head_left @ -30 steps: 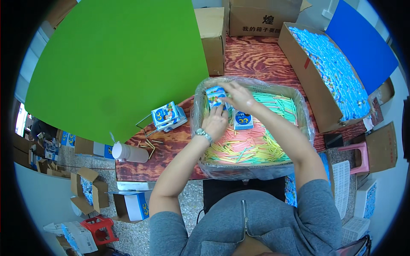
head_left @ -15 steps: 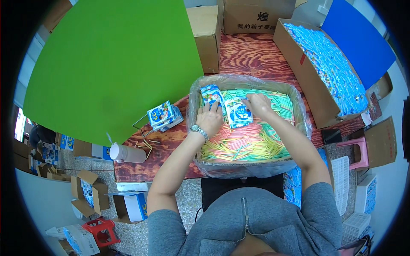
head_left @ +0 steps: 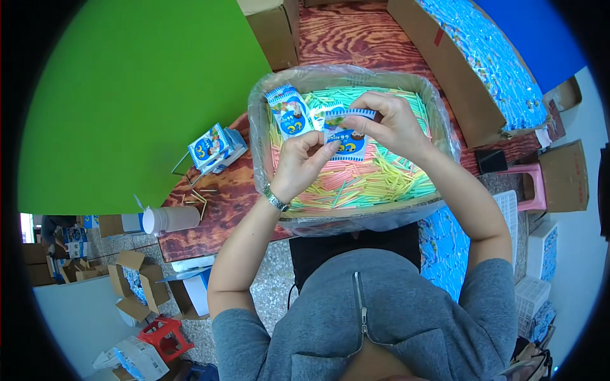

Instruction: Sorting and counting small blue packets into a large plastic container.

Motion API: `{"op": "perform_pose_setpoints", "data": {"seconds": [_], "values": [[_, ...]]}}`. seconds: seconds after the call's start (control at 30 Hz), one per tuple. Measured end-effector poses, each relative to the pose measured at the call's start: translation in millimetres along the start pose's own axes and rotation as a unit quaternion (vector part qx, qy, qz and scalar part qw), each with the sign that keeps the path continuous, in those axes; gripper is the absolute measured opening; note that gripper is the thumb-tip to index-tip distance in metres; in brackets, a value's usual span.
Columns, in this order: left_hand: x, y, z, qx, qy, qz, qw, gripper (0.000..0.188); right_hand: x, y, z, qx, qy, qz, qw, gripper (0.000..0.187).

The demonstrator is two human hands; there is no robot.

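The right hand (head_left: 393, 127) pinches the top edge of a blue-and-white packet (head_left: 351, 148). The left hand (head_left: 302, 162) has its thumb at the packet's left edge; I cannot tell whether it grips. The packet is above pastel sticks (head_left: 356, 184) in a plastic-lined box (head_left: 356, 223) on the desk (head_left: 232, 209), a bottle (head_left: 175, 220) standing left.

Bright, even light in here, soft shadows.
White glints speckle the blue packets (head_left: 486, 63); toward the rim, straight edges bow and the corners go black.
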State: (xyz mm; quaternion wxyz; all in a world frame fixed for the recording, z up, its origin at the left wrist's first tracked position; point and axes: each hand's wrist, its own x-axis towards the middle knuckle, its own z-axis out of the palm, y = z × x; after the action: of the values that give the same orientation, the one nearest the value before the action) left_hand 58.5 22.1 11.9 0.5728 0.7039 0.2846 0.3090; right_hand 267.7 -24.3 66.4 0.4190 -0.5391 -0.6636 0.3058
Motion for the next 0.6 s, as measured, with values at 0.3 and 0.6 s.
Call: {"op": "perform_pose_setpoints", "data": {"seconds": [0.3, 0.6], "values": [[-9, 10, 11, 0.14, 0.035, 0.02, 0.989, 0.026, -20, -4, 6, -0.105, -0.004, -0.153, 0.983, 0.011], [-18, 2, -7, 0.151, 0.092, -0.016, 0.984, 0.036, -51, 52, 35, -0.27, -0.276, -0.161, 0.908, 0.033]]}}
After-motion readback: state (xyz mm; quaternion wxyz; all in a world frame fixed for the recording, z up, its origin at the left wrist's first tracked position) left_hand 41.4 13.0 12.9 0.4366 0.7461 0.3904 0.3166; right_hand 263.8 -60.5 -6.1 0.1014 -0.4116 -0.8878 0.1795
